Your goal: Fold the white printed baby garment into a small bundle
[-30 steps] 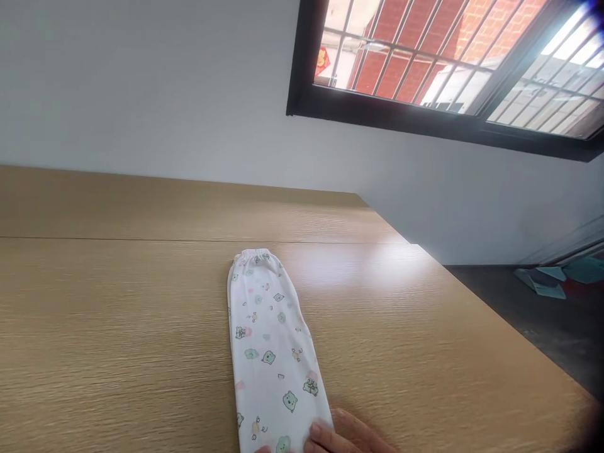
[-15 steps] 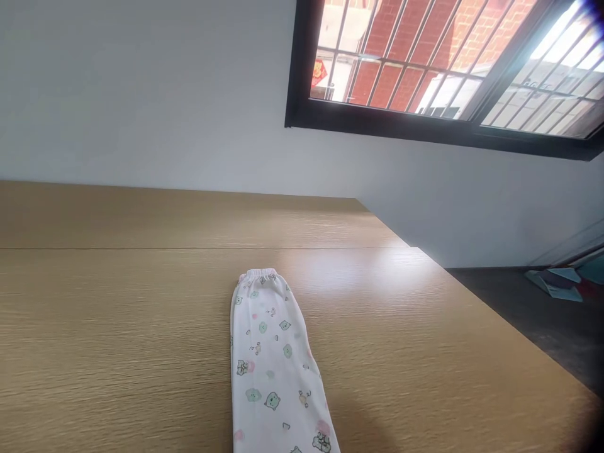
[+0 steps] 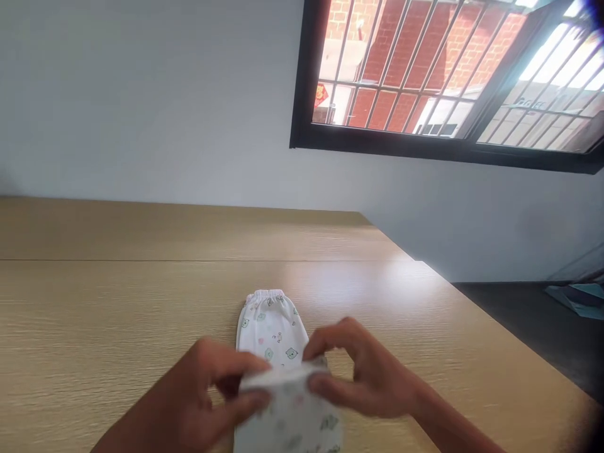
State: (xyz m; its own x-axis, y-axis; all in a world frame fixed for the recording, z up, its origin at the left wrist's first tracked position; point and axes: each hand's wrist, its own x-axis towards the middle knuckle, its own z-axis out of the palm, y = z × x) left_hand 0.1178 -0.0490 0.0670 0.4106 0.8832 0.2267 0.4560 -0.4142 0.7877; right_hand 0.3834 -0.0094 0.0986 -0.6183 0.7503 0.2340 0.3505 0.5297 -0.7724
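Small white trousers with a green bear print (image 3: 271,324) lie lengthwise on the wooden table (image 3: 117,314), the elastic cuff end pointing away from me. My left hand (image 3: 207,393) and my right hand (image 3: 365,374) both pinch the near end of the trousers, lifted off the table and brought over the far part. Each hand grips one corner of the raised fold between thumb and fingers. The near part of the cloth is blurred by motion.
The table runs to a grey wall at the back, with a seam across it. Its right edge drops to a dark floor (image 3: 533,321) where a pale blue object (image 3: 578,296) lies. A black-framed barred window (image 3: 448,75) is up on the right.
Both hands have come into view and taken hold of the near end of the trousers, lifting it forward over the far part. Half a second ago no hand showed.
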